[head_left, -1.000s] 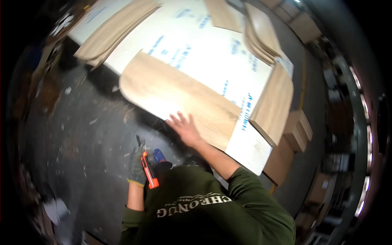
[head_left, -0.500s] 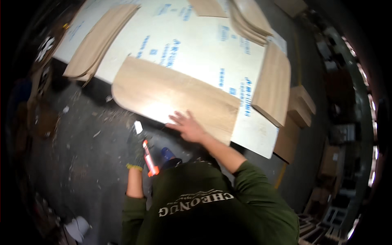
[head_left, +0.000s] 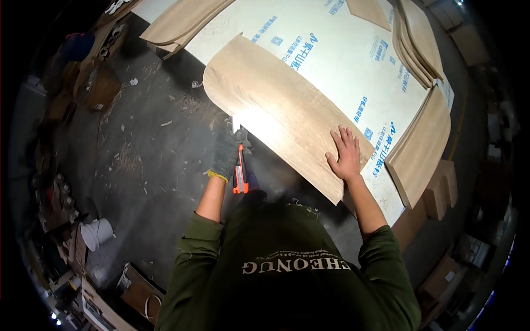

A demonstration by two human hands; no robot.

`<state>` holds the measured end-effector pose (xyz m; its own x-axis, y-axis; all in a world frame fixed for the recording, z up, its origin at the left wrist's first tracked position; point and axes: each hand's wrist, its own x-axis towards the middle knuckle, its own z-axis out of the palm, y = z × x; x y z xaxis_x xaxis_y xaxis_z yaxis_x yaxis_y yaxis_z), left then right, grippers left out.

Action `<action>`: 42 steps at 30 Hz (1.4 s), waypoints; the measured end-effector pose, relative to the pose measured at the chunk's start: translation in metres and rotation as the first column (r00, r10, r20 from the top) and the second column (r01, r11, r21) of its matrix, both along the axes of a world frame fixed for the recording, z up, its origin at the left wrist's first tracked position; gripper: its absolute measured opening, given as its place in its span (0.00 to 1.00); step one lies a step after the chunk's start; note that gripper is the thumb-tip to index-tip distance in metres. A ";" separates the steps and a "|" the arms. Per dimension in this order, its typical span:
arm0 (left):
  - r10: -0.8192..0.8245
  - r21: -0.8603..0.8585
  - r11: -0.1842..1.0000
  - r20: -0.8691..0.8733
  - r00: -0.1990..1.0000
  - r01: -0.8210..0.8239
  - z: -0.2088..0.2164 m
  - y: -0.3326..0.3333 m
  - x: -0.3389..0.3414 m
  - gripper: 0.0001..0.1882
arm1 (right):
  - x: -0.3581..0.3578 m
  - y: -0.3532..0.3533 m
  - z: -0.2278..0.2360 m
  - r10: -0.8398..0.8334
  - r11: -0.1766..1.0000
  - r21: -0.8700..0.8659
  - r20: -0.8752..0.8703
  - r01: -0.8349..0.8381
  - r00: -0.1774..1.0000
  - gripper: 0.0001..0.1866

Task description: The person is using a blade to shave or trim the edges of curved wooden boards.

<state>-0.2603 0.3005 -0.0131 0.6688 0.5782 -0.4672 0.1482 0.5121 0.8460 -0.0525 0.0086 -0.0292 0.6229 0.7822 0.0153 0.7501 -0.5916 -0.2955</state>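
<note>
My left hand [head_left: 226,154] wears a dark grey glove with a yellow cuff. It is closed on an orange utility knife [head_left: 240,175], whose handle hangs out below the fingers. By its fingertips, at the board's near edge, a small white piece shows; I cannot make out what it is. My bare right hand [head_left: 348,157] lies flat, fingers spread, on the right end of a wood-grain board [head_left: 281,94] with a rounded left end. This board rests on a white sheet with blue print [head_left: 326,71] and overhangs its near edge.
Curved wood-grain panels [head_left: 185,22] are stacked at the far left, with more [head_left: 417,49] at the far right. Another panel [head_left: 422,149] lies along the sheet's right edge. Shavings litter the grey floor [head_left: 149,149]. A white bucket [head_left: 97,234] stands at the lower left.
The right hand has moved from the board's near middle to its right end. The left hand has come up to the board's near edge with the knife. The view has shifted and turned.
</note>
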 end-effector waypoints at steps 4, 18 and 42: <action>-0.129 0.241 0.959 -0.094 0.987 0.149 -0.004 -0.022 -0.016 0.08 | 0.002 -0.001 -0.003 0.004 1.000 0.027 -0.002 -0.004 1.000 0.36; 0.370 -0.276 0.894 0.010 0.929 -0.353 -0.001 -0.087 -0.015 0.13 | 0.007 -0.007 -0.007 0.021 0.997 0.075 -0.021 -0.019 1.000 0.34; -0.029 0.753 0.398 -0.560 0.828 0.524 -0.006 -0.194 -0.002 0.21 | 0.020 0.003 -0.014 0.092 0.991 0.090 0.059 -0.097 0.994 0.34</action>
<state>-0.2625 0.1062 -0.0190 0.7626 0.6391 -0.0999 0.5609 -0.5764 0.5943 -0.0321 0.0121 -0.0436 0.5423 0.8312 0.1225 0.8181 -0.4892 -0.3024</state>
